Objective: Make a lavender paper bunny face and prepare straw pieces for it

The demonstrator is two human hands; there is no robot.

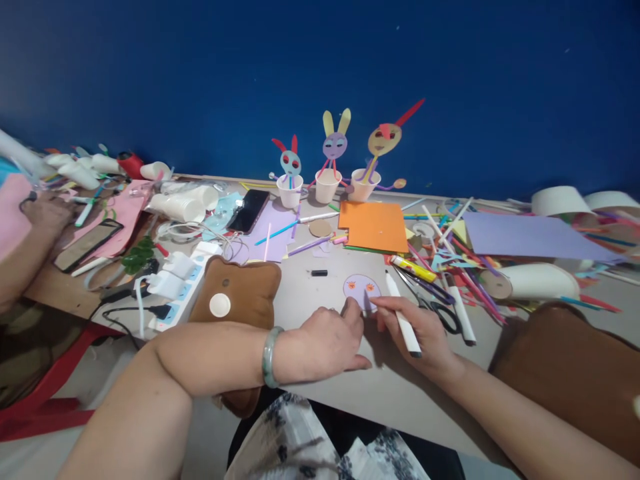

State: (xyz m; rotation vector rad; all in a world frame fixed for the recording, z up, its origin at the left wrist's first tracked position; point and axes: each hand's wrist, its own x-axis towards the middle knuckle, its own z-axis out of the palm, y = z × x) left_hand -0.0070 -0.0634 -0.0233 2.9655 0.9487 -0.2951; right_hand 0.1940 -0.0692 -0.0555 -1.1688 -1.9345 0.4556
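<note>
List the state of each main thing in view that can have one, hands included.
Left hand: fingertips at the paper circle's edge
Right hand: holding the white marker
White marker: tilted in the grip
Paper circle: flat, orange eyes on it
Black cap: loose, on its side
Three paper cups: upright, figures standing in them
Power strip: chargers plugged in
Phone: lying flat, screen dark

White adapters (179, 265) sit in the power strip (191, 288), and a brown cushion (253, 287) lies just right of it. A dark phone (250, 210) rests beyond the strip, to the right; a red chair (45, 408) stands to its left, nearer the camera.
</note>
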